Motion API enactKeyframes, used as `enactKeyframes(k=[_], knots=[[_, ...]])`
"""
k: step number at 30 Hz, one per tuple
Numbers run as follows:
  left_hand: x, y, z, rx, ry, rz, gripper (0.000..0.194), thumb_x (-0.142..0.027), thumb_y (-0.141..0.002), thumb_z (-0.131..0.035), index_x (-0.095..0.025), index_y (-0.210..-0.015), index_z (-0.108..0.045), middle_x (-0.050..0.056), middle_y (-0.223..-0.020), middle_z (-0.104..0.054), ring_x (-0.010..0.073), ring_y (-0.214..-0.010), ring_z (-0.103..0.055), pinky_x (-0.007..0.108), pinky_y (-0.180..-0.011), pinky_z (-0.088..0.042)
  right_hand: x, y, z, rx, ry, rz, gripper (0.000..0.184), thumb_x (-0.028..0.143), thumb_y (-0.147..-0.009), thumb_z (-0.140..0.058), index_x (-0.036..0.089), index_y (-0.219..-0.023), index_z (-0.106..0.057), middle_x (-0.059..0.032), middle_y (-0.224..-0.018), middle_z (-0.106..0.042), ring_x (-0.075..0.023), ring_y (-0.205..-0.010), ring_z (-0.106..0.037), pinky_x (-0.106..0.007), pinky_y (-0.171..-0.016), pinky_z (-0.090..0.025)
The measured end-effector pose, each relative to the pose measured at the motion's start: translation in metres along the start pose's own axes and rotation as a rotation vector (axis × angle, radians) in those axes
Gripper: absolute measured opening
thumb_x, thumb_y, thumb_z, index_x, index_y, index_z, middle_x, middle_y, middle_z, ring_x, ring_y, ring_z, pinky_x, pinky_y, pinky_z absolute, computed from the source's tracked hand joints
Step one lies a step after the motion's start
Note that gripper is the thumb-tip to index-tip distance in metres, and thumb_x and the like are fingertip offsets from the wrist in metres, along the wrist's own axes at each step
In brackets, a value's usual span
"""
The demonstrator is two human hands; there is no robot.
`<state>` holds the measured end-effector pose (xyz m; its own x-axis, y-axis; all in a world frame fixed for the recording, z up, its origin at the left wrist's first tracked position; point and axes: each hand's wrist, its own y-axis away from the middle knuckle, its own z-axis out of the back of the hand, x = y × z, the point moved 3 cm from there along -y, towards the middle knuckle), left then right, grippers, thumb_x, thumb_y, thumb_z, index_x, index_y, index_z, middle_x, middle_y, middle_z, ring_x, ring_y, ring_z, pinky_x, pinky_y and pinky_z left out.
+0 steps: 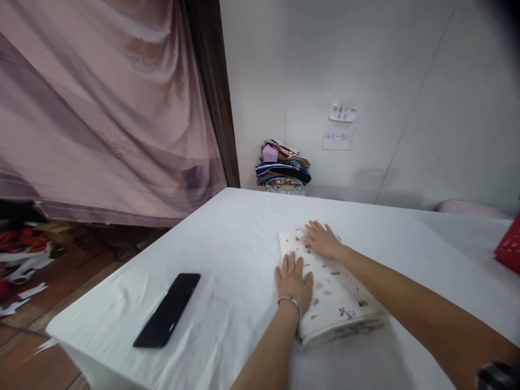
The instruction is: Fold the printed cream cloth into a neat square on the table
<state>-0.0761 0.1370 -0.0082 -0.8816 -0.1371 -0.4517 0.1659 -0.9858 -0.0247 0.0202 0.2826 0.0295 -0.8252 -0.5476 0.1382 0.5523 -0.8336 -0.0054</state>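
Note:
A folded white cloth (331,290) with small printed motifs lies on the white-covered table (239,233), its layered edge facing me. My left hand (293,281), with a bracelet at the wrist, rests flat on the cloth's left side, fingers spread. Farther up, my right hand (323,238) lies palm down on the far part of the cloth, its fingers stretched out. Neither hand grips anything. What is under the palms is hidden.
A black phone-like slab (167,311) lies to the left on the table. Behind the far edge rises a stack of folded fabrics (283,168). A red object (509,244) stands at the right edge. A pink curtain (122,108) hangs at left; paper notes (338,137) are on the wall.

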Motion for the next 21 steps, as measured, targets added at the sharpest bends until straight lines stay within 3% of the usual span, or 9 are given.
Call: enactKeyframes(k=[5, 9, 13, 16, 21], knots=[[0.0, -0.001, -0.001, 0.007, 0.024, 0.014, 0.055, -0.044, -0.083, -0.032, -0.029, -0.136, -0.029, -0.003, -0.147, -0.012, 0.0229, -0.135, -0.006, 0.05, -0.108, -0.006, 0.05, -0.018, -0.012, 0.035, -0.091, 0.218, 0.062, 0.053, -0.087, -0.022, 0.019, -0.139, -0.024, -0.0055, -0.147, -0.014, -0.0203, -0.135, -0.006, -0.042, -0.106, -0.005], [0.0, -0.001, 0.0, -0.016, 0.038, 0.014, 0.056, -0.044, -0.083, -0.033, -0.031, -0.136, -0.027, -0.004, -0.147, -0.016, 0.0233, -0.135, -0.007, 0.05, -0.108, -0.006, 0.054, -0.024, -0.03, 0.098, -0.12, 0.215, 0.062, 0.054, -0.087, -0.021, 0.021, -0.14, -0.021, -0.0033, -0.147, -0.017, -0.0186, -0.134, -0.009, -0.04, -0.107, -0.004], [0.0, -0.001, 0.0, -0.008, 0.031, 0.013, 0.055, -0.044, -0.083, -0.032, -0.03, -0.136, -0.029, -0.003, -0.147, -0.017, 0.0234, -0.135, -0.007, 0.051, -0.107, -0.007, 0.051, -0.023, -0.032, 0.121, -0.126, 0.231, 0.064, 0.056, -0.087, -0.019, 0.02, -0.14, -0.02, -0.004, -0.147, -0.016, -0.019, -0.134, -0.008, -0.039, -0.107, -0.005], [0.001, -0.001, -0.001, -0.011, 0.017, 0.006, 0.055, -0.046, -0.083, -0.03, -0.028, -0.135, -0.031, -0.002, -0.147, -0.016, 0.0226, -0.135, -0.006, 0.05, -0.107, -0.007, 0.038, -0.02, -0.025, 0.092, -0.093, 0.231, 0.063, 0.056, -0.086, -0.02, 0.021, -0.139, -0.023, -0.0052, -0.147, -0.017, -0.0206, -0.134, -0.008, -0.042, -0.106, -0.007], [0.002, -0.003, -0.002, -0.023, 0.005, -0.003, 0.055, -0.047, -0.083, -0.03, -0.026, -0.134, -0.034, -0.002, -0.147, -0.016, 0.0221, -0.135, -0.006, 0.049, -0.108, -0.008, -0.032, -0.003, -0.012, 0.004, -0.013, -0.08, 0.055, 0.048, -0.087, -0.028, 0.019, -0.133, -0.035, -0.009, -0.143, -0.028, -0.0241, -0.132, -0.019, -0.043, -0.104, -0.015]])
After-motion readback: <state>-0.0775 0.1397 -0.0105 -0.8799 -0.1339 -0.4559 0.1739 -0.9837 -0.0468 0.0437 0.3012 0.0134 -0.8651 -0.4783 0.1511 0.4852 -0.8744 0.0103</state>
